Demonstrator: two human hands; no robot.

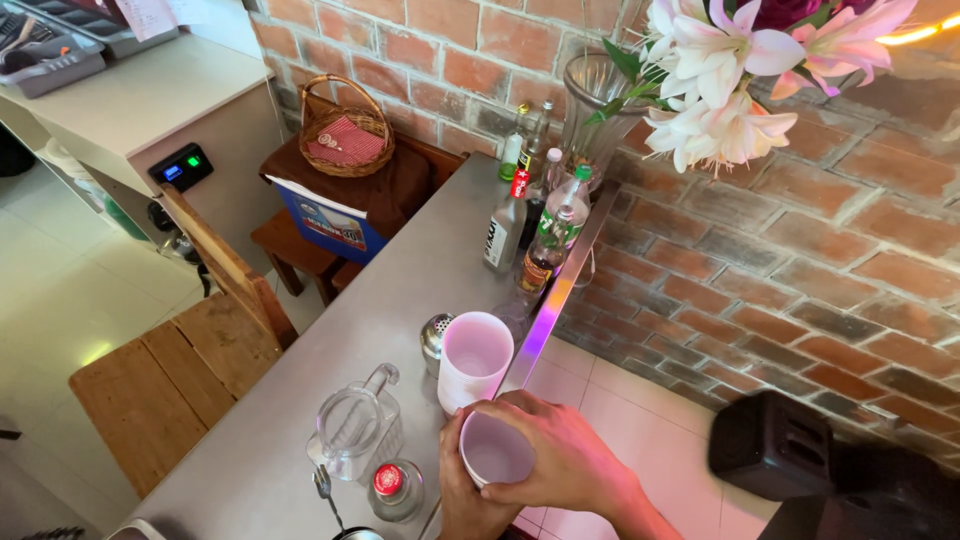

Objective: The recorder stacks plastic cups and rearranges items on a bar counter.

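Nearest me, both of my hands are wrapped round a small white cup (pixel 495 450) at the near edge of the steel counter (pixel 400 290). My right hand (pixel 560 462) curls over the rim and far wall from the right, and my left hand (pixel 462 490) cups the near side from below, fingers closed against the wall. The cup looks empty, so I judge it light; its wall seems thin and smooth, probably plastic, so it may flex or slip if I squeeze hard. Holding it low on the wall, with the rim left free, looks the safest grip to me.

Just beyond it stands a taller white cup (pixel 475 360), upright, open and apparently empty, with a small metal shaker (pixel 435 338) touching or just beside it on the left. To the left of my hands sit a clear glass pitcher (pixel 355 430) and a squat jar with a red cap (pixel 392 488); both look breakable.

Farther along the counter, against the brick wall, a cluster of bottles (pixel 535 215) stands below a glass vase (pixel 592 110) of lilies. A wicker basket (pixel 347 128) rests on a stool beyond.
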